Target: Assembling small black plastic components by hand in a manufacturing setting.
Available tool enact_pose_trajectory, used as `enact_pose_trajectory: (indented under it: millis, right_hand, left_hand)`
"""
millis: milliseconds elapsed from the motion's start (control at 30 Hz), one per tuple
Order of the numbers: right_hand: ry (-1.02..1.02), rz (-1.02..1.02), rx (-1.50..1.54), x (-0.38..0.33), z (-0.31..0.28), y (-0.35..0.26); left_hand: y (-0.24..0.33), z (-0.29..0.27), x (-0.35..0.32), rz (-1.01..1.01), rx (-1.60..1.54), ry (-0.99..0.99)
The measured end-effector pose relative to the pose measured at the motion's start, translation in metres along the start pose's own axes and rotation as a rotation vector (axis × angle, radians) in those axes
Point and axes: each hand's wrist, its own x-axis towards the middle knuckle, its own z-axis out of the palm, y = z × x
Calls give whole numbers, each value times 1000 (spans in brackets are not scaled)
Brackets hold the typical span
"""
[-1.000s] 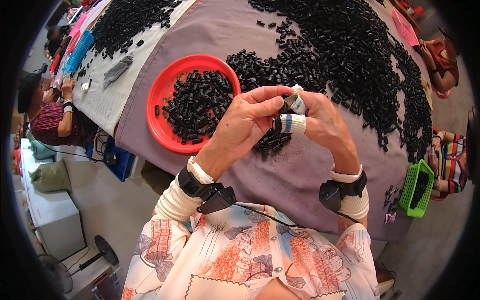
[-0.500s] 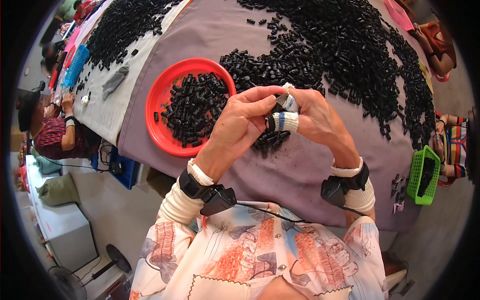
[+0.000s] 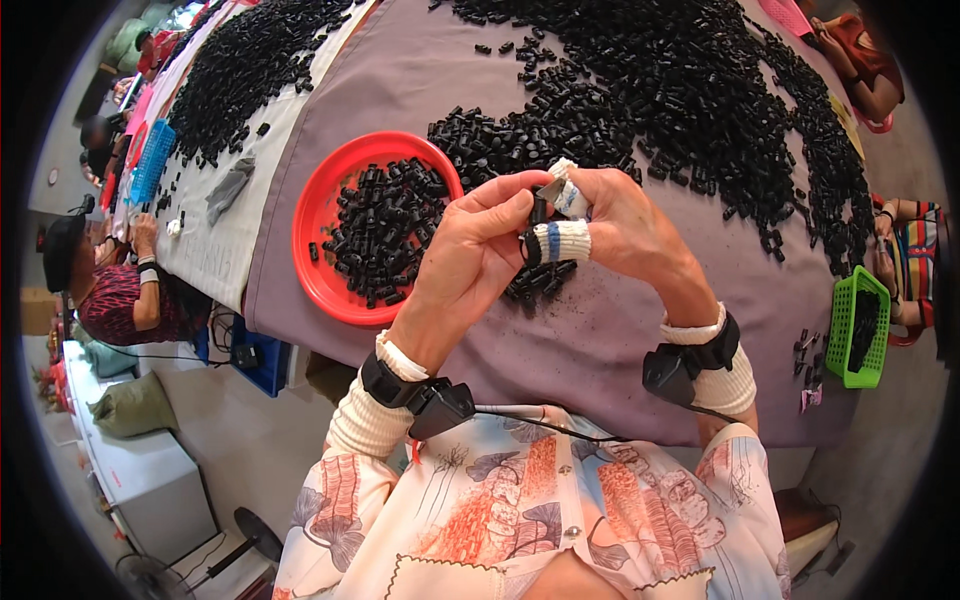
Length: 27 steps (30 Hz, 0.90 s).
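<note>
My left hand (image 3: 470, 245) is closed in a pinch on a small black cylindrical part (image 3: 539, 210), held up over the table in front of me. My right hand (image 3: 630, 225) meets it from the other side, fingers curled, with white knitted finger covers (image 3: 562, 241) striped in blue. Against the wrapped right thumb or finger sits a small flat grey piece (image 3: 552, 188), perhaps a blade, touching the black part. To the left of my hands, a round red basin (image 3: 310, 275) holds many similar black parts. More of these parts (image 3: 538, 285) lie below my fingers.
A large heap of black parts (image 3: 680, 100) spreads over the purple-grey cloth (image 3: 600, 350). A green basket (image 3: 872, 370) stands at the right edge, a blue basket (image 3: 152, 160) at the far left. Other people sit at the left (image 3: 120, 300) and right (image 3: 910, 260).
The view has shifted slightly, so the basin and table sit a little differently. My hands stay together; the black part between them now shows more plainly.
</note>
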Motion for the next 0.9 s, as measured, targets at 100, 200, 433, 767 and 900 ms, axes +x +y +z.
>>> enact_pose_trajectory:
  millis: [100, 200, 433, 767, 900]
  right_hand:
    - [-17, 16, 0, -1, -1, 1]
    - [-27, 14, -14, 0, 0, 2]
    - [-48, 12, -48, -1, -1, 0]
    - [-53, 28, -73, -6, 2, 5]
    - [-16, -23, -46, -5, 3, 2]
  left_hand:
    - [-1, -1, 1, 4, 21, -2]
    - [-2, 0, 0, 6, 37, 8]
    - [-2, 2, -1, 13, 58, 15]
    - [-3, 4, 0, 33, 194, 62]
    - [-3, 5, 0, 50, 160, 61]
